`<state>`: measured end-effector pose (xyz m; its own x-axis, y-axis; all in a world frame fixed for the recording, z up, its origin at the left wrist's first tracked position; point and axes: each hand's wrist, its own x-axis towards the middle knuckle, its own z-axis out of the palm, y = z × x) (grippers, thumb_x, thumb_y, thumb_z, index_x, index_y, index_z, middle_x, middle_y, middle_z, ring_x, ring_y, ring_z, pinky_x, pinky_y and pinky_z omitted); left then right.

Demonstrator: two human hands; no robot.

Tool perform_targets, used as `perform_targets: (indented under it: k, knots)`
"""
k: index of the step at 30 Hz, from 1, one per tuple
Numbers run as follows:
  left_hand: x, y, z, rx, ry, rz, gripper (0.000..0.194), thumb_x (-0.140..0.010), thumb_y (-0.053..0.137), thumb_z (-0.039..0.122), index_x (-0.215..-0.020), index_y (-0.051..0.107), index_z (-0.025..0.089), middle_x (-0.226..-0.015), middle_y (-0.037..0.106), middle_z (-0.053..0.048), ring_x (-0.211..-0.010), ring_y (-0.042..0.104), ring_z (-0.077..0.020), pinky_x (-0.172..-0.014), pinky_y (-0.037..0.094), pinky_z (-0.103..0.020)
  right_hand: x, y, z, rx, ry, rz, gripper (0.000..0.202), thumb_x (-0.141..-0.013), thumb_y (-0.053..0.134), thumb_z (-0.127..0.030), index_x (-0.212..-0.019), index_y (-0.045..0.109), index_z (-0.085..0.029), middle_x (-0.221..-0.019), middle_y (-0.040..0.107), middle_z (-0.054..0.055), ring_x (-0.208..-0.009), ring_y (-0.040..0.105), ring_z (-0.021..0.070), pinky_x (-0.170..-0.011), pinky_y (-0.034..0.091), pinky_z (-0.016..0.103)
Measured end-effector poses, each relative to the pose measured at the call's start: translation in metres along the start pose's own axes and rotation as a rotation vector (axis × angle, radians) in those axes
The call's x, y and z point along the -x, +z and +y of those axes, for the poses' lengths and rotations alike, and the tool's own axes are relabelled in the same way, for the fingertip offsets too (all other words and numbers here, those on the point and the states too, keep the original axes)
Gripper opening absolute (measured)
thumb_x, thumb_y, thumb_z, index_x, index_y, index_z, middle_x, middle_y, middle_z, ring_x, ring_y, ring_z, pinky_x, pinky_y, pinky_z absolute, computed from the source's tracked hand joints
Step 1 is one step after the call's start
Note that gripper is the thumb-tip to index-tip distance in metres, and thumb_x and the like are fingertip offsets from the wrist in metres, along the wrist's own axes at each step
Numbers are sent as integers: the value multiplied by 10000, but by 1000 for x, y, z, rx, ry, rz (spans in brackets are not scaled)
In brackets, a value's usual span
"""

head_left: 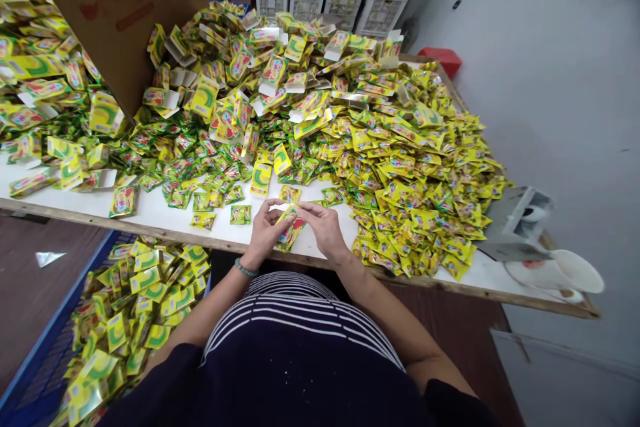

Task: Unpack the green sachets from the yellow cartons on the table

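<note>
At the table's front edge, my left hand point(267, 230) grips a small yellow and green carton point(291, 233) with red fruit print, its thumb across the face. The fingers of my right hand point(323, 227) are closed on the carton's top end; whether they also pinch a packet there I cannot tell. Just beyond the hands lies a yellow packet point(290, 193). A green packet point(241, 215) rests left of my left hand, and an upright yellow carton point(261, 179) stands behind it.
Open cartons point(273, 73) are heaped at the back, with yellow packets point(415, 180) piled on the right. A blue crate point(45, 353) of cartons stands below left. A cardboard sheet point(125, 13) rises at left; a grey device point(515, 223) and white scoop-like dish point(575, 271) sit far right.
</note>
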<state>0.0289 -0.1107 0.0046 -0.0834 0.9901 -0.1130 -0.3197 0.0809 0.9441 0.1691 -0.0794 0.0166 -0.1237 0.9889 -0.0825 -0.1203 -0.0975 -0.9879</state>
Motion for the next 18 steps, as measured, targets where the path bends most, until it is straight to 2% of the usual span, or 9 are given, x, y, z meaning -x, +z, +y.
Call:
perform_targets:
  k: [2, 5, 8, 12, 15, 18]
  knots:
    - [1, -1, 1, -27, 11, -20, 561, -674, 847, 396, -1088, 521, 203, -711, 677, 37, -615, 626, -114, -596, 461, -210, -2, 0, 2, -120, 79, 23, 331, -601, 855, -439, -844, 809, -219, -848, 789, 38, -827, 714, 217, -880, 556, 391]
    - [3, -5, 2, -66, 42, -45, 553, -688, 842, 391, -1104, 535, 194, -709, 682, 30, -620, 625, -111, -593, 450, -205, -3, -3, 0, -134, 109, 4, 319, -567, 879, -421, -799, 811, -213, -805, 783, 42, -813, 707, 212, -878, 546, 385]
    - [3, -9, 2, -87, 46, -77, 549, -705, 833, 390, -1132, 554, 188, -719, 695, 19, -640, 640, -120, -605, 458, -212, -3, -9, -4, -71, 103, -44, 305, -577, 877, -427, -792, 815, -219, -795, 783, 43, -814, 707, 217, -870, 547, 383]
    - [4, -12, 4, -61, -16, -124, 519, -708, 832, 391, -1111, 586, 177, -729, 714, 5, -625, 647, -120, -600, 467, -217, 0, -19, -10, 28, 84, -148, 264, -631, 851, -413, -828, 818, -240, -821, 790, 32, -834, 721, 231, -863, 560, 388]
    - [5, -9, 8, 12, -73, -99, 526, -686, 846, 397, -1088, 591, 173, -699, 712, 8, -591, 642, -121, -586, 477, -225, 8, -19, -16, 136, -11, -187, 224, -737, 774, -404, -900, 816, -257, -921, 795, 30, -927, 730, 252, -912, 561, 409]
    - [8, -2, 12, 82, -94, -29, 526, -659, 861, 406, -1047, 593, 175, -625, 672, 41, -532, 607, -104, -547, 460, -211, 21, -12, -19, 288, -210, -118, 234, -830, 687, -376, -991, 804, -255, -1075, 773, 42, -1049, 709, 257, -1001, 529, 418]
